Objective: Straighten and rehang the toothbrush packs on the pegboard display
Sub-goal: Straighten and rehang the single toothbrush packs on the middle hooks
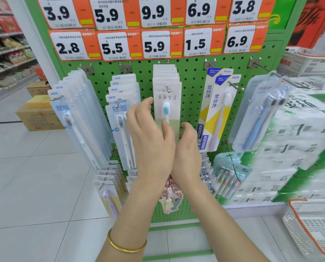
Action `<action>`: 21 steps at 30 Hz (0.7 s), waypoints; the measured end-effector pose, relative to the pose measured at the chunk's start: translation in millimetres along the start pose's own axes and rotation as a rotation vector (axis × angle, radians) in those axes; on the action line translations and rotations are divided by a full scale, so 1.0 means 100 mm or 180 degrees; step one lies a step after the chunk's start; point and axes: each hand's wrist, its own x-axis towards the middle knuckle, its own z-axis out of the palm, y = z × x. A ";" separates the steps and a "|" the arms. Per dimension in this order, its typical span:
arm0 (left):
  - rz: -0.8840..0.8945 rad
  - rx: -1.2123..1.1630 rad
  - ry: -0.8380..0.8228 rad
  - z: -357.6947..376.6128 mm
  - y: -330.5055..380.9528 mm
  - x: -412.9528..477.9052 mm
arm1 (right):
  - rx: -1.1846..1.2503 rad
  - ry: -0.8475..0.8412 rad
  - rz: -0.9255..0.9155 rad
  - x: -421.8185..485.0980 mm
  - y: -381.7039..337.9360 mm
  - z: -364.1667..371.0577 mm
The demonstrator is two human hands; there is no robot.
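- At the middle of the pegboard [191, 76], below its top edge, the middle packs [167, 95] hang stacked on one hook [168, 89]. The front one looks near upright. Its lower half is hidden by the hands.
- The left hand [148, 137] lays its thumb on the face of the front pack, with its fingers loosely spread along the stack's left edge. I see it pinch nothing.
- The right hand [188, 154] has its fingers curled at the stack's right edge. Whether they grip the stack is hidden.
- The step in hand looks like squaring this stack. To do it well, press both side edges inward evenly so the packs line up one behind another, then let them settle plumb from the hook.
- A light, low touch seems best, since an outward pull could slide the front pack off the hook's tip.
- The NEW packs [120, 110] hang just beside the left fingers, and a careless brush could knock them askew.
- Toward the pegboard's right edge the FROG packs [214, 110] hang tilted, so they probably need straightening too.
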 end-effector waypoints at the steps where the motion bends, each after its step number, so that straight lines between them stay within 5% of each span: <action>1: 0.0062 -0.0015 0.0051 0.01 0.02 -0.03 | -0.0040 0.0012 -0.0009 -0.02 0.04 -0.03; 12: 0.0383 -0.0485 -0.0853 0.35 0.19 -0.34 | 0.0309 0.1051 0.0174 0.30 0.53 -0.70; 21: -0.0010 -0.0431 -0.1085 0.53 0.24 -0.32 | 0.1290 0.0545 0.0424 0.76 0.57 -0.86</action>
